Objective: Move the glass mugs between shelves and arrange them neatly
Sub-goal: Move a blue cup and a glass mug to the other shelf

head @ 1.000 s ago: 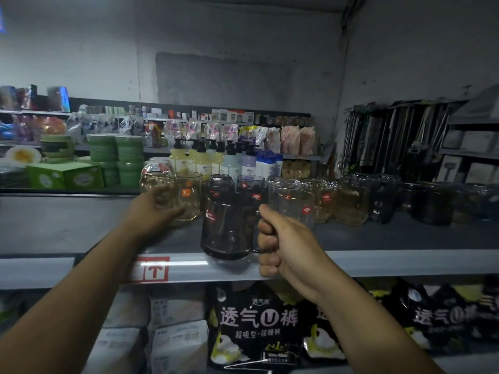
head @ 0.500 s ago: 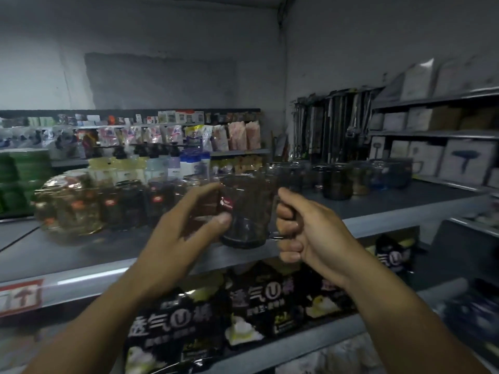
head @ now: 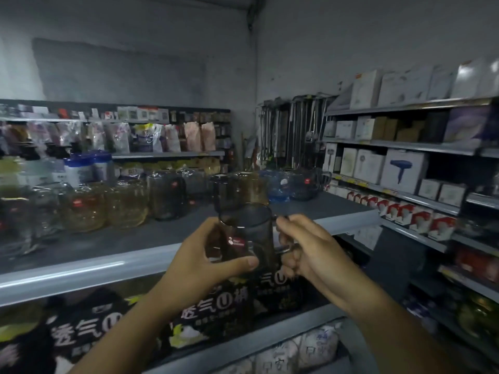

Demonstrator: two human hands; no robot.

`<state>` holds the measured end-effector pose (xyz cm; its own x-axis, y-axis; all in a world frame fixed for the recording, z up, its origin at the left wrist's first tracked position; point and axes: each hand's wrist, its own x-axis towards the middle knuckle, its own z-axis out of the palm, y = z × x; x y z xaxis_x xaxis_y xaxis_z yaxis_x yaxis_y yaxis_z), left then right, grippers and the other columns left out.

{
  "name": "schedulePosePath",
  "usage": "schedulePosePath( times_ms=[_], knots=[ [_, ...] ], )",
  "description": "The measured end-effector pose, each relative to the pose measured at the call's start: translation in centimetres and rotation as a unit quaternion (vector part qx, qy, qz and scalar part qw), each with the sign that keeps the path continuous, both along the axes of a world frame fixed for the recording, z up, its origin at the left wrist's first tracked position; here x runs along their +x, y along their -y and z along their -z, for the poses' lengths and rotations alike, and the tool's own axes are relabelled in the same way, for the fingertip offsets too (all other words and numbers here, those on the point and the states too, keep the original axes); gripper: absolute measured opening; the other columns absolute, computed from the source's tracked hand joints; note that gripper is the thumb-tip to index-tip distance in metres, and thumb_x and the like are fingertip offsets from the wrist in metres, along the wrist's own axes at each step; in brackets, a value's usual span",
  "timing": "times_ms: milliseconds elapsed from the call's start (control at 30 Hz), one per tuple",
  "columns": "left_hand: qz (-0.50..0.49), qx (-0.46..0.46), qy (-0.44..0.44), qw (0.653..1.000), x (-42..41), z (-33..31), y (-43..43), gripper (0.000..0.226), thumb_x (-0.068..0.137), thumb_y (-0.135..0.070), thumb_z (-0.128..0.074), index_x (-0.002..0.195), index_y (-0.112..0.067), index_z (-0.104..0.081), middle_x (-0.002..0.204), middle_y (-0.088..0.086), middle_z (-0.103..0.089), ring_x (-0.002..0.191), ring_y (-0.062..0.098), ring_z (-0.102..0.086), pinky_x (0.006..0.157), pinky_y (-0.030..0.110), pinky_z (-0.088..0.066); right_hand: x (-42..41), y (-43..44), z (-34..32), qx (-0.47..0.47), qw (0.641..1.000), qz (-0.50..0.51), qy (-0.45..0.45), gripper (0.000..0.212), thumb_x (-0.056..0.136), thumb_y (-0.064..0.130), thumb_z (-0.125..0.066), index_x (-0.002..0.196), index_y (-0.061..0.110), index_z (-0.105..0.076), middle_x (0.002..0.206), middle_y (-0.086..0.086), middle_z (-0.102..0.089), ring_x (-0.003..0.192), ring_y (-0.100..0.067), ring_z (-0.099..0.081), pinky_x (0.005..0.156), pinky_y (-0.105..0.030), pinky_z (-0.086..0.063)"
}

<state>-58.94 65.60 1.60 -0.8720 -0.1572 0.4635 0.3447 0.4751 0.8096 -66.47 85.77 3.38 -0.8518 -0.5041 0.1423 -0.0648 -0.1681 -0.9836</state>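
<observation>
Hands: 2, left hand (head: 194, 263) and right hand (head: 318, 255), both in front of the grey shelf (head: 135, 238). Smoky mug (head: 243, 228): 1, in front of the shelf. Standing mugs (head: 167, 197) on the shelf: at least 7 (3 amber, 1 blue, 3 dark), left end too blurred to count. Blue-lidded tubs (head: 77, 168) behind the shelf: 2. Black packs (head: 210, 314) under the shelf: 3. Hair-dryer box (head: 405, 168) right of the shelf: 1

Open shelf (head: 129, 241) along the near edge, a bare strip running left to right. Behind it, glass mugs (head: 127, 206) crowd the far side, packed tightest at left; right end lies bare.
</observation>
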Motion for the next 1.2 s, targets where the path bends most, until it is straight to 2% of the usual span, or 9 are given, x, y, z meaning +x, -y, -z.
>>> schedulePosePath(
  times_ms=[100,233,367,500,633,767,1000,1100,1200],
  knots=[
    [-0.049,0.042,-0.002,0.998,-2.3,0.0,-1.9,0.06,0.061,-0.046,-0.094,0.112,-0.028,-0.066,0.105,-0.005,-0.077,0.098,0.013,-0.074,0.092,0.047,-0.058,-2.5,-1.0,0.0,0.046,0.995,0.043,-0.082,0.022,0.096,0.036,-0.066,0.116,0.027,-0.061,0.119,0.001,-0.062,0.075,-0.02,-0.065,0.067,-0.034,-0.055],
    [-0.125,0.056,-0.009,0.991,-4.7,-1.1,-1.9,0.065,0.059,-0.046,-0.09,0.114,-0.024,-0.064,0.104,-0.009,-0.078,0.095,0.007,-0.074,0.093,0.038,-0.058,-5.5,-0.4,1.0,0.163,0.939,0.114,-0.28,0.041,0.096,0.04,-0.065,0.135,0.039,-0.051,0.13,0.021,-0.048,0.097,0.013,-0.058,0.072,-0.008,-0.047],
    [-0.144,0.024,0.009,0.989,-7.5,-2.3,-0.2,0.064,0.061,-0.048,-0.089,0.115,-0.027,-0.063,0.103,-0.01,-0.078,0.095,0.007,-0.074,0.093,0.042,-0.058,-8.3,1.9,1.1,0.159,0.952,0.035,-0.259,0.049,0.095,0.04,-0.065,0.142,0.042,-0.05,0.128,0.019,-0.061,0.115,0.002,-0.059,0.091,-0.026,-0.053],
    [-0.152,-0.023,0.033,0.988,-10.0,-2.6,1.8,0.064,0.065,-0.05,-0.09,0.118,-0.029,-0.061,0.105,-0.008,-0.076,0.092,0.004,-0.074,0.087,0.035,-0.06,-11.1,4.7,0.6,0.158,0.928,0.094,-0.325,0.035,0.097,0.034,-0.063,0.132,0.031,-0.062,0.112,0.013,-0.069,0.102,0.0,-0.064,0.088,-0.028,-0.055],
    [-0.157,-0.061,0.057,0.984,-11.8,-2.3,3.8,0.066,0.063,-0.058,-0.088,0.119,-0.031,-0.065,0.105,-0.013,-0.076,0.092,-0.001,-0.073,0.088,0.031,-0.058,-12.8,6.6,0.6,0.129,0.926,0.122,-0.333,0.01,0.097,0.029,-0.066,0.107,0.031,-0.066,0.095,0.018,-0.068,0.088,0.008,-0.063,0.07,-0.008,-0.05],
    [-0.155,-0.098,0.087,0.979,-13.0,-1.9,4.8,0.062,0.062,-0.061,-0.088,0.113,-0.032,-0.069,0.102,-0.019,-0.076,0.092,-0.005,-0.071,0.088,0.03,-0.058,-14.5,7.5,1.2,0.108,0.934,0.105,-0.324,0.013,0.098,0.021,-0.065,0.095,0.033,-0.063,0.083,0.017,-0.066,0.081,0.013,-0.062,0.063,-0.005,-0.046],
    [-0.173,-0.05,0.085,0.98,-13.3,-1.1,4.9,0.051,0.063,-0.047,-0.092,0.107,-0.032,-0.07,0.096,-0.019,-0.077,0.087,-0.003,-0.072,0.085,0.029,-0.06,-15.8,8.7,2.5,0.12,0.934,0.109,-0.318,0.018,0.096,0.021,-0.066,0.097,0.038,-0.062,0.082,0.02,-0.069,0.083,0.008,-0.066,0.067,-0.012,-0.052],
    [-0.176,-0.044,0.083,0.98,-13.6,-1.0,4.8,0.048,0.063,-0.043,-0.092,0.105,-0.033,-0.07,0.096,-0.021,-0.077,0.088,-0.004,-0.072,0.083,0.025,-0.059,-15.5,8.6,3.6,0.174,0.9,0.143,-0.373,0.009,0.094,0.037,-0.06,0.1,0.043,-0.061,0.087,0.025,-0.066,0.082,0.007,-0.066,0.065,-0.016,-0.055],
    [-0.182,-0.057,0.076,0.979,-13.7,-1.0,4.6,0.048,0.064,-0.047,-0.09,0.105,-0.034,-0.07,0.097,-0.024,-0.076,0.089,-0.007,-0.071,0.079,0.019,-0.057,-15.0,8.8,4.3,0.235,0.858,0.19,-0.415,0.035,0.09,0.048,-0.05,0.119,0.036,-0.064,0.094,0.02,-0.071,0.075,-0.003,-0.068,0.063,-0.03,-0.059]
  ],
)
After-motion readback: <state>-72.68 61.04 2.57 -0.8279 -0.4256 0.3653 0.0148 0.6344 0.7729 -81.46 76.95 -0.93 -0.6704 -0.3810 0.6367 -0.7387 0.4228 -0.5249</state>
